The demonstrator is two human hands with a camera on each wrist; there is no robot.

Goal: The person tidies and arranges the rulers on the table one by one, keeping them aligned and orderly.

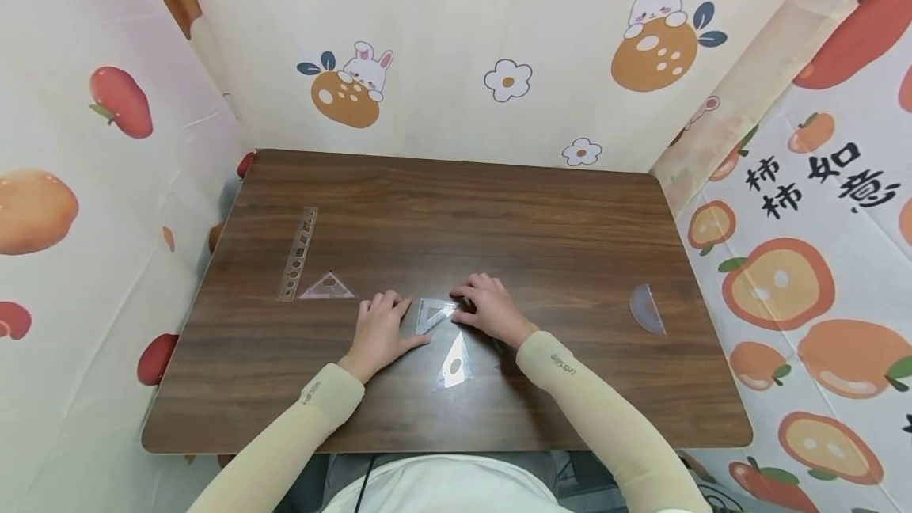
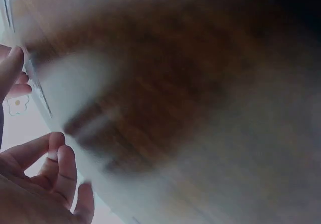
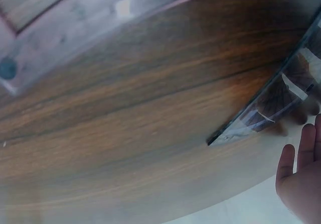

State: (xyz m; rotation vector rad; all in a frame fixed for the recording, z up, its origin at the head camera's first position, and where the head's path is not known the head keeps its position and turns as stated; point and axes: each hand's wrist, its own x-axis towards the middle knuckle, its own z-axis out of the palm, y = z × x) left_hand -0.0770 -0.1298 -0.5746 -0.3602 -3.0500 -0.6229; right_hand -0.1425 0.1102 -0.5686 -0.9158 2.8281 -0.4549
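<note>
A small clear set square [image 1: 426,313] lies between the two hands on the brown table. My right hand [image 1: 493,309] pinches its right corner between thumb and fingers. In the right wrist view a clear set square [image 3: 273,106] slants past those fingers. The left hand [image 1: 383,335] rests just left of it, fingers spread, thumb toward the nearer set square; in its wrist view the fingers [image 2: 66,171] are loosely bent with nothing in them. Nearer the body lies another clear set square [image 1: 456,370], bright with glare.
Left of the hands lie a pinkish set square [image 1: 313,293] and, behind it, a clear stencil ruler [image 1: 287,291]. A clear protractor [image 1: 647,309] lies toward the right edge of the table [image 1: 456,212]. Printed cloths [image 1: 442,22] hang around three sides.
</note>
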